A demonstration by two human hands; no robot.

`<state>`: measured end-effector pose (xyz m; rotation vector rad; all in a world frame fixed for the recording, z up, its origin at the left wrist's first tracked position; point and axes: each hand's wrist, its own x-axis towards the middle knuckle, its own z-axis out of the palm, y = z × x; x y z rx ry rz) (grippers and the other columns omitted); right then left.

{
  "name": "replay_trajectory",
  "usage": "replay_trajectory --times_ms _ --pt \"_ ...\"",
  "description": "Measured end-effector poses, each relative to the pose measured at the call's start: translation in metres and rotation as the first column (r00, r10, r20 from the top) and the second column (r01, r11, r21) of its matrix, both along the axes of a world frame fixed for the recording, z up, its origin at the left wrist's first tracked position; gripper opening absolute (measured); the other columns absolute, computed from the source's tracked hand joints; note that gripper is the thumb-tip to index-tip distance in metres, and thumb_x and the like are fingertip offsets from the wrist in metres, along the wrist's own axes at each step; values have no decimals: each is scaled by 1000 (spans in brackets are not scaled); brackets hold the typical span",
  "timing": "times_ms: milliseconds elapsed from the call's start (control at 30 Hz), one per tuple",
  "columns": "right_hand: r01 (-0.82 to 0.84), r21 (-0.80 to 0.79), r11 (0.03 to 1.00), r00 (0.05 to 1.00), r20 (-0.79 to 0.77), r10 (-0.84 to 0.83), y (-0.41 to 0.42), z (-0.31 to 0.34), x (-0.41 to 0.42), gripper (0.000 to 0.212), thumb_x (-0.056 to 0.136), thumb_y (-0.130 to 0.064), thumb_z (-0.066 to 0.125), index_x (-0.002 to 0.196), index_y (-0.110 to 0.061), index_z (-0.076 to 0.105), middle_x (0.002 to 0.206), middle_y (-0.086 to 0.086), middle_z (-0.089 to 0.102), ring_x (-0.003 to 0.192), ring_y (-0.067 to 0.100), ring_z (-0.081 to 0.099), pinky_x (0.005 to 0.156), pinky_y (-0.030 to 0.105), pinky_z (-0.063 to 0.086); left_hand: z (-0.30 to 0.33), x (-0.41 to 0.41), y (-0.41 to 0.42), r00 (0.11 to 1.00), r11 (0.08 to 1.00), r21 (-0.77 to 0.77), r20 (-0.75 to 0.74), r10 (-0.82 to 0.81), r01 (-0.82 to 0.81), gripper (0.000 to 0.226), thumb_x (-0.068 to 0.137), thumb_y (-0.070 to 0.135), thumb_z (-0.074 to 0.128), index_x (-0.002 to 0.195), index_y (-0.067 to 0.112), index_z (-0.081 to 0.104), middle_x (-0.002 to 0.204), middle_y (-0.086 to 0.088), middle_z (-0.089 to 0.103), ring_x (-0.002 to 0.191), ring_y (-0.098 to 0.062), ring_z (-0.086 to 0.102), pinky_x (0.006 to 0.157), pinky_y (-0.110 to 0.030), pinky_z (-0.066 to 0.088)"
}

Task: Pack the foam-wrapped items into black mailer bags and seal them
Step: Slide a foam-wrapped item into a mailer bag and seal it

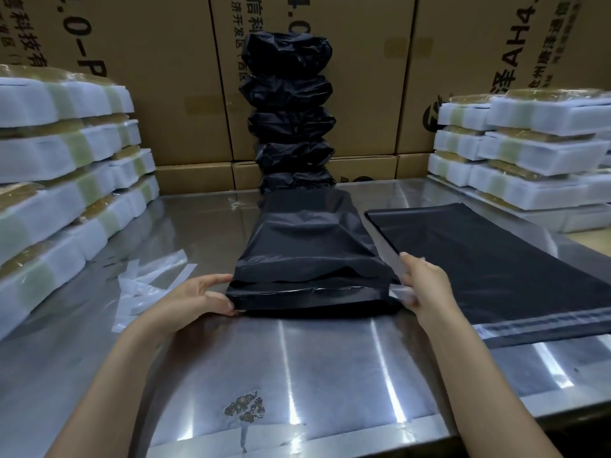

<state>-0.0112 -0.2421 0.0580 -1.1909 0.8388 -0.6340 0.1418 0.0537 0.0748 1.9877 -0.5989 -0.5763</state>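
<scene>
A filled black mailer bag (307,246) lies on the steel table (330,358) in the middle, its near end folded over. My left hand (201,295) grips the bag's near left corner, thumb on top. My right hand (423,285) holds the near right corner, where a clear strip shows by the fingers. A stack of flat empty black mailer bags (496,266) lies just right of it. Foam-wrapped items are piled at the left (66,166) and at the right (529,150). Packed black bags (291,110) stand stacked at the back centre.
Peeled clear strips (148,285) lie on the table left of my left hand. Cardboard boxes (363,77) wall off the back. A rust-coloured spot (244,408) marks the table near its front edge.
</scene>
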Motion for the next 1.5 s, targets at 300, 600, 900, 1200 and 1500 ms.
replay_trajectory --times_ms 300,600,900,1200,1500 --pt "-11 458 889 882 424 -208 -15 8 -32 37 89 -15 58 59 -23 37 42 -8 30 31 5 26 33 14 24 3 -6 0 1000 1000 -7 -15 -17 17 56 87 -9 56 137 12 43 100 -20 71 97 -26 64 92 -25 45" --pt "-227 620 751 428 756 -495 -25 7 -49 53 95 -25 52 47 -21 30 44 -5 22 36 8 18 39 16 21 1 -3 4 997 998 -26 -57 -56 54 56 88 -6 58 137 17 43 100 -17 72 92 -18 67 86 -22 47" --pt "-515 275 812 682 705 194 22 25 -4 61 101 -42 36 44 -21 36 39 -6 21 43 6 6 32 16 12 -1 -13 -17 768 938 -91 552 326 -333 34 91 13 58 125 18 58 116 1 65 94 -13 57 80 -26 43" --pt "-864 389 319 501 605 619 98 44 40 70 98 -58 28 85 -4 70 68 9 62 58 21 64 53 26 54 29 -64 -74 470 967 -11 875 -114 254 47 80 21 74 125 21 60 131 6 54 119 -13 51 96 -34 45" --pt "-784 -55 618 597 204 776 87 34 50 63 96 -63 14 106 -26 64 107 -3 73 100 11 68 88 34 47 39 -12 -46 412 959 -282 873 262 -13 5 83 13 69 84 18 70 79 5 61 72 -5 53 62 -16 41"
